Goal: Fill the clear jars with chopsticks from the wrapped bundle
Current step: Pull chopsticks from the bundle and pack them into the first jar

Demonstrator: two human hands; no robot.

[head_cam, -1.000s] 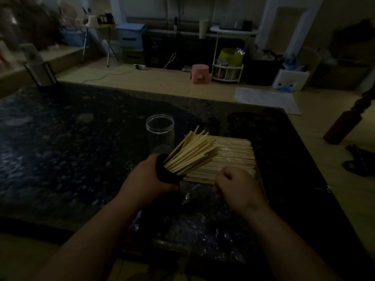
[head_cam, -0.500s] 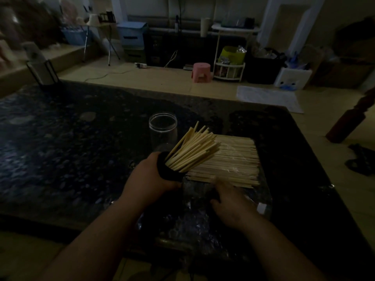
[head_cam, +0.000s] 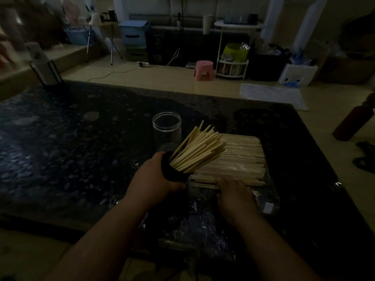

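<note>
Left hand (head_cam: 156,179): curled round a dark-looking jar (head_cam: 172,174), which is held tilted to the right.
Held jar: packed with chopsticks (head_cam: 200,149), fanned out over the wrapped bundle (head_cam: 243,161).
Right hand (head_cam: 233,196): laid on the bundle's near edge; whether any sticks are pinched cannot be told.
Wrapped bundle: laid flat on the bench (head_cam: 81,149).
Empty clear jar (head_cam: 166,128): upright, just behind the held jar.

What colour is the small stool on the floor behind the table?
The stool is pink, seen best in the head view.

On the table (head_cam: 81,159), an empty jar (head_cam: 166,128) stands behind a chopstick-filled jar (head_cam: 174,171), the wrapped bundle (head_cam: 239,161) to their right.
</note>
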